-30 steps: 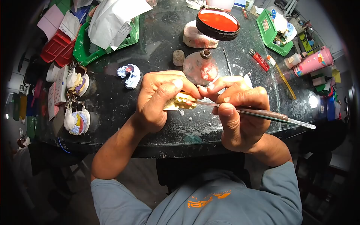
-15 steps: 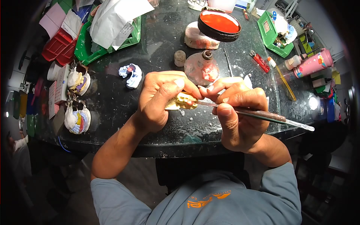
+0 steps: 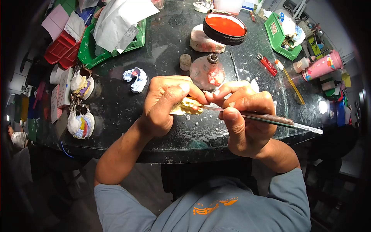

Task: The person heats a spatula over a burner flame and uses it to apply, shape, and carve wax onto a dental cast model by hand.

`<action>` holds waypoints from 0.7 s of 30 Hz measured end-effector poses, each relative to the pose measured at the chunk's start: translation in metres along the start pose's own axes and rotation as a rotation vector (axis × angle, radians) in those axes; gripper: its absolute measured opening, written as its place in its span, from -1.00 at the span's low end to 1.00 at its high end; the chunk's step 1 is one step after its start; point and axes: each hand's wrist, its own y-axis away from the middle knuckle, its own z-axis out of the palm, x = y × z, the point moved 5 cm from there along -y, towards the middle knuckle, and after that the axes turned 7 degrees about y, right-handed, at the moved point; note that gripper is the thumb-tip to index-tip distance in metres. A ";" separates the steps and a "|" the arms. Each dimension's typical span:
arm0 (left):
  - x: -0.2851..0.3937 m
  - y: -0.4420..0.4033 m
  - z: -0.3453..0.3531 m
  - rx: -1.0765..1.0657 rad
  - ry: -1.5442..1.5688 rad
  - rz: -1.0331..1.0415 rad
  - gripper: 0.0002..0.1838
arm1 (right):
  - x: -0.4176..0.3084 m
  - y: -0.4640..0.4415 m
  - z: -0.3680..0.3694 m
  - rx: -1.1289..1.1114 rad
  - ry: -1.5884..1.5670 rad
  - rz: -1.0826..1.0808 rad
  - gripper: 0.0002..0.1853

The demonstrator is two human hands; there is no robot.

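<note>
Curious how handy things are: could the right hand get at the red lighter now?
Probably, as nothing seems to block the way to the red lighter, though the right hand holds a long tool it might first put down.

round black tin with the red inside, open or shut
Open: the tin shows its red contents uncovered from above.

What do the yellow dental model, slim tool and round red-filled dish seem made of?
Yellow dental model: probably plaster, being matte and opaque. Slim tool: the glossy outer end suggests metal; the brown grip may be wood or plastic. Round dish: dark, scuffed, perhaps metal; its smooth, shiny red filling looks like wax.
</note>
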 end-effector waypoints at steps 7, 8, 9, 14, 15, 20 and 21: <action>0.001 0.000 0.000 0.001 -0.015 0.007 -0.45 | 0.001 0.000 -0.001 0.011 -0.023 -0.009 -0.76; 0.001 0.000 0.000 0.000 -0.019 0.013 -0.45 | 0.001 0.000 -0.001 0.008 -0.022 -0.008 -0.76; 0.001 0.000 0.000 -0.001 -0.023 0.019 -0.45 | 0.002 0.001 -0.002 0.003 -0.017 -0.008 -0.76; 0.002 0.000 -0.001 -0.003 -0.042 0.010 -0.45 | 0.002 0.001 0.000 -0.014 -0.007 0.003 -0.76; 0.002 0.000 -0.001 -0.006 -0.048 0.008 -0.45 | 0.001 0.001 0.000 -0.021 0.003 0.011 -0.76; 0.002 0.000 0.000 -0.003 -0.043 0.010 -0.45 | 0.002 0.001 -0.001 -0.016 -0.007 0.015 -0.78; 0.001 0.000 -0.001 -0.006 -0.045 0.016 -0.45 | 0.002 0.001 -0.001 -0.023 0.005 0.017 -0.78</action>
